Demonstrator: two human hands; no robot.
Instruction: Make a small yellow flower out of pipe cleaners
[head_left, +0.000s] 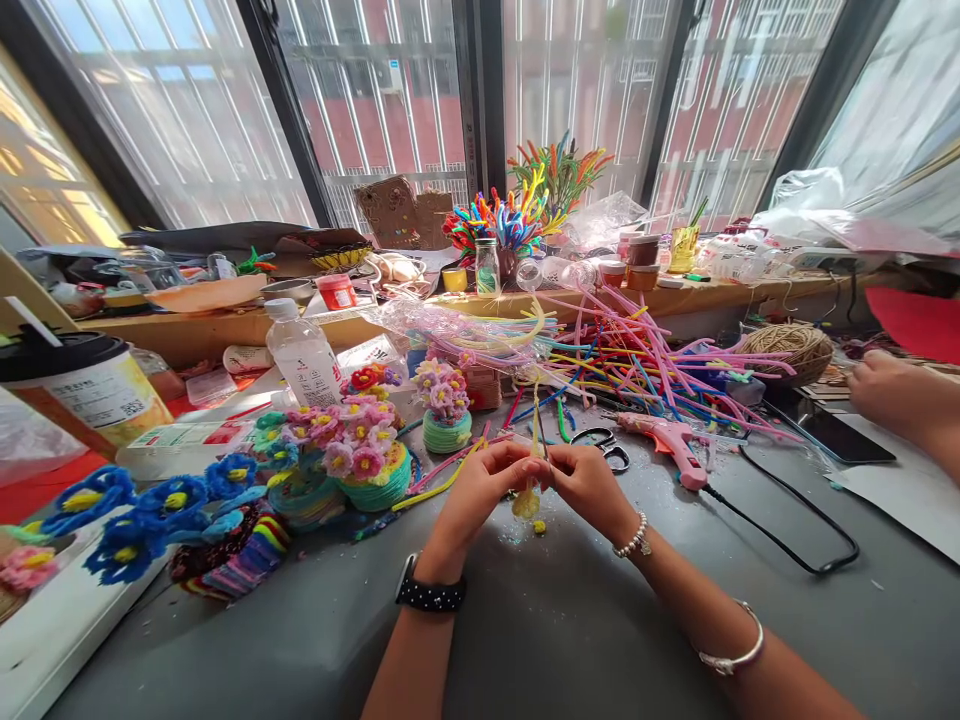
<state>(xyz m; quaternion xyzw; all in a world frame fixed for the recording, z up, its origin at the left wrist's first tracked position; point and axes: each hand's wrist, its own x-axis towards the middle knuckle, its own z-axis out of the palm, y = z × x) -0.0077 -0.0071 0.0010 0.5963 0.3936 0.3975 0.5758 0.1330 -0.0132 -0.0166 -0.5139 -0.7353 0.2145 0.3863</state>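
While both hands met over the grey surface (540, 640), a pale-yellow fuzzy piece (526, 503) sat pinched between them: left hand (480, 490) nearly closed on it, right hand (592, 488) likewise, fingertips together. One strand rose above the fingers; the bulkier part hung below. Small yellow ball (539, 527) lay just beneath. Black-handled scissors (609, 447) rested just beyond the right hand, pink glue gun (679, 448) farther right, its cord looping nearer. Left of the hands stood pots of fuzzy flowers (364, 430), blue blooms (172, 495) outermost. Loose coloured stems (637, 350) lay heaped behind. Another person's hand (896, 395) showed at far right, near a phone (832, 425).
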